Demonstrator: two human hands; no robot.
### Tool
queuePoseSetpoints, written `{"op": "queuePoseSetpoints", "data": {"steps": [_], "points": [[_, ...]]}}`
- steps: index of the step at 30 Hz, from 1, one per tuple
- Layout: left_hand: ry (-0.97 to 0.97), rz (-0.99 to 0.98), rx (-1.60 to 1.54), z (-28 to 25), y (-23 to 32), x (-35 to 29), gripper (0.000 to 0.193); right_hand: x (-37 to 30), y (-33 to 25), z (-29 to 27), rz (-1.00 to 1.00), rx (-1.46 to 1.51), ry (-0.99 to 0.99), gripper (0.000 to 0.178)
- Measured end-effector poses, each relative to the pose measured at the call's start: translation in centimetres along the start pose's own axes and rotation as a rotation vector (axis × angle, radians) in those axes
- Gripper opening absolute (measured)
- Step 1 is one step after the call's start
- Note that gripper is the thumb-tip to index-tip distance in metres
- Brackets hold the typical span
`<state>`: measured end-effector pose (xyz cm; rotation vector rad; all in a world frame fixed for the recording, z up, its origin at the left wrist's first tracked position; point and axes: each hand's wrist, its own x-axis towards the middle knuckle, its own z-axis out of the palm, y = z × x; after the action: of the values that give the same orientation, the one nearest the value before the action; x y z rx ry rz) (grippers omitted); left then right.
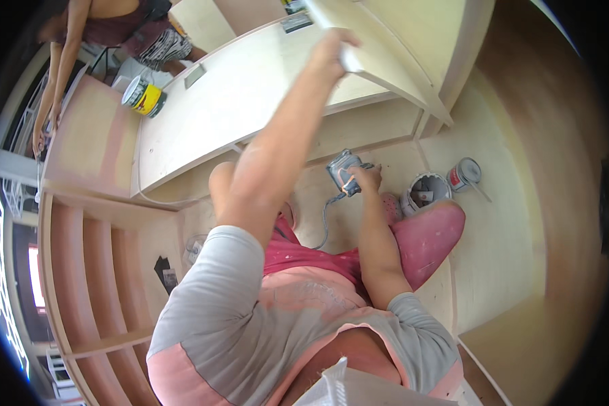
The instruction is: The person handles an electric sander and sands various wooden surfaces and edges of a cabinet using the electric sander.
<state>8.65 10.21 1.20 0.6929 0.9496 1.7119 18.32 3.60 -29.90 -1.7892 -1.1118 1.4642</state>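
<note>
A worker in a grey-and-pink shirt and deep-pink bottoms, seen from above.

The short sleeves are grey, the left sleeve and right sleeve both ending above the elbow; pink covers the chest, marks the left shoulder and trims the neckline. White specks dot the bottoms. The left hand and right hand are bare. Partly hidden, the pink footwear appears to be a perforated clog. Pale cloth with a stitched edge shows below the neckline.

Blue-grey sander in R hand; wht bucket to its R; wht-specked pink trousers below; yel/blk can L of L hand.
</note>
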Motion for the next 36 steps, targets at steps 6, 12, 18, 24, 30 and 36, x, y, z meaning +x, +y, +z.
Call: {"op": "queuePoseSetpoints", "data": {"steps": [6, 12, 18, 24, 30, 36], "points": [[-0.247, -0.039, -0.204, -11.3, 9.5, -1.6, 0.014, -1.2, 0.2, -0.8, -0.019, -0.131, -0.004, 0.089], [-0.253, 0.040, -0.037, -19.3, 14.5, -8.0, 0.052, -1.7, 0.4, -1.6, 0.051, -0.122, 0.121, 0.087], [-0.028, 0.146, 0.246, -28.6, 16.7, -10.8, 0.066, -0.8, 0.5, -3.2, -0.180, 0.061, 0.294, 0.086], [-0.008, 0.218, 0.226, -35.4, 18.6, -11.6, 0.074, -1.8, -3.3, -2.0, -0.391, 0.335, 0.335, 0.078], [0.034, 0.157, 0.163, -41.9, 18.5, -12.0, 0.075, -4.3, -6.8, 1.0, -0.438, 0.453, 0.260, 0.076], [0.252, 0.086, 0.136, -47.6, 16.7, -15.1, 0.077, -3.5, -8.0, 4.1, -0.491, 0.413, 0.259, 0.076]]}}
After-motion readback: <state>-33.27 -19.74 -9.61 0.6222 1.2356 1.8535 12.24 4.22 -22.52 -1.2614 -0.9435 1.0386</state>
